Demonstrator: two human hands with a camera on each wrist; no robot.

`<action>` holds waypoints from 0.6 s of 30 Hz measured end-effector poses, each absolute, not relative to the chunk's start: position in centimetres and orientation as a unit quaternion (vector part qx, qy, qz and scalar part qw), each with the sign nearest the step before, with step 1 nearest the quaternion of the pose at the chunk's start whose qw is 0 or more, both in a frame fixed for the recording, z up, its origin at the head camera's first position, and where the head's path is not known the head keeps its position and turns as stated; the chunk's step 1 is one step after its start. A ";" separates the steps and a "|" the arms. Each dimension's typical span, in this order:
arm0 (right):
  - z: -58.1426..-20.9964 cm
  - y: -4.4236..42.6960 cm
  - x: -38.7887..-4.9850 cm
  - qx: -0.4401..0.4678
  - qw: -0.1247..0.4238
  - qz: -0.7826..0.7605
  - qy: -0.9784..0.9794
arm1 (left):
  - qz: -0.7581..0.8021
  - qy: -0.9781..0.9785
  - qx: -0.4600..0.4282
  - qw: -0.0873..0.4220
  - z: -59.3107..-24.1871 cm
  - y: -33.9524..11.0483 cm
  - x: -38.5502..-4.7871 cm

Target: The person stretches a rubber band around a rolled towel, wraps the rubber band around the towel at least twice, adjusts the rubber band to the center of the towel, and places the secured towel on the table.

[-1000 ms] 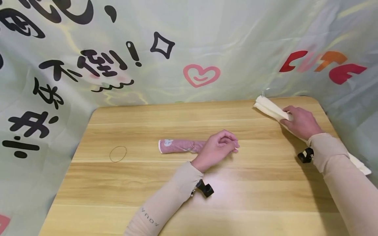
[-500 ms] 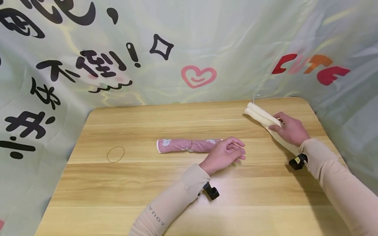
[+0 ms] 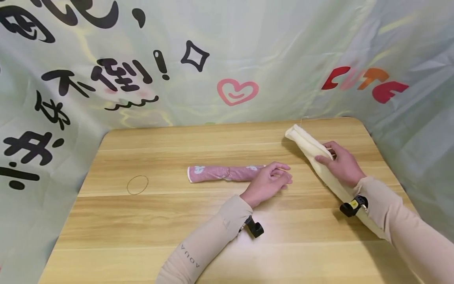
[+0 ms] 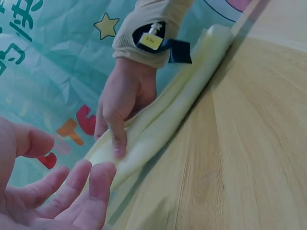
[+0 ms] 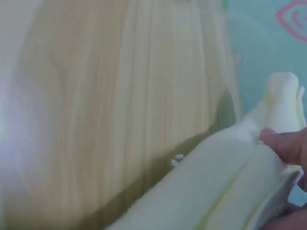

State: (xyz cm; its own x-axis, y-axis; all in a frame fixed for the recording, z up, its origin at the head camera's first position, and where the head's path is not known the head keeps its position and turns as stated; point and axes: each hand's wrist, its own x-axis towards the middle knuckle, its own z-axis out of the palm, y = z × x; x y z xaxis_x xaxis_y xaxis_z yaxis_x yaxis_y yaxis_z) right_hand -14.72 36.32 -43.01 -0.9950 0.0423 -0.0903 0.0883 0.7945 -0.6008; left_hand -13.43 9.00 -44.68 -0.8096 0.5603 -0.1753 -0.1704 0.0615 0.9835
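My right hand [image 3: 343, 165] grips a long, loosely folded cream towel [image 3: 307, 146] by its edge, thumb on the near side. The towel slants from the back of the table toward my right forearm, which hides part of it. In the right wrist view, folds run along the towel [image 5: 206, 184] beside the thumb. My left hand [image 3: 267, 182] hovers with loosely bent fingers over the right end of a rolled pink towel [image 3: 213, 174] with pale flower prints. That roll looks cinched near its middle. In the left wrist view, the left fingers [image 4: 98, 179] hold nothing.
A thin rubber band [image 3: 137, 185] lies on the left part of the wooden table [image 3: 142, 228]. A printed cloth backdrop [image 3: 283, 59] hangs behind the table and along its sides. Each wrist carries a small black camera mount [image 3: 254, 228].
The right hand has drawn the cream towel leftward and toward me, and its far end has shifted left. The left hand moved slightly right, its fingers loosening, uncovering more of the pink roll.
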 end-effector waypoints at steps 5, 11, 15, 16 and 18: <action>-42.6 35.1 -13.7 0.041 0.027 -0.350 0.935 | 0.672 0.681 0.129 0.261 -44.6 9.1 -13.6; -41.9 33.7 -12.0 0.042 0.019 -0.383 0.923 | 0.681 0.674 0.114 0.261 -44.3 9.1 -13.8; -41.4 32.4 -10.8 0.035 0.009 -0.401 0.915 | 0.682 0.674 0.108 0.263 -44.1 8.9 -13.9; -41.3 32.0 -10.5 0.031 0.007 -0.407 0.913 | 0.681 0.674 0.107 0.264 -44.1 8.9 -13.9; -41.0 31.2 -9.9 0.025 0.009 -0.421 0.907 | 0.678 0.677 0.107 0.265 -44.0 8.8 -13.9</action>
State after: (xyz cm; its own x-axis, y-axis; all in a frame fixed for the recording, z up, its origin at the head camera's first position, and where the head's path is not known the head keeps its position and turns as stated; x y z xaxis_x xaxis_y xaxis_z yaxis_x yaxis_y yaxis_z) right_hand -9.87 31.19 -40.99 -0.9986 0.0370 -0.0378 0.0527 0.6439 -0.7633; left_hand -13.87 8.85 -44.04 -0.8368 0.5043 -0.2133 -0.2144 0.0567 0.9751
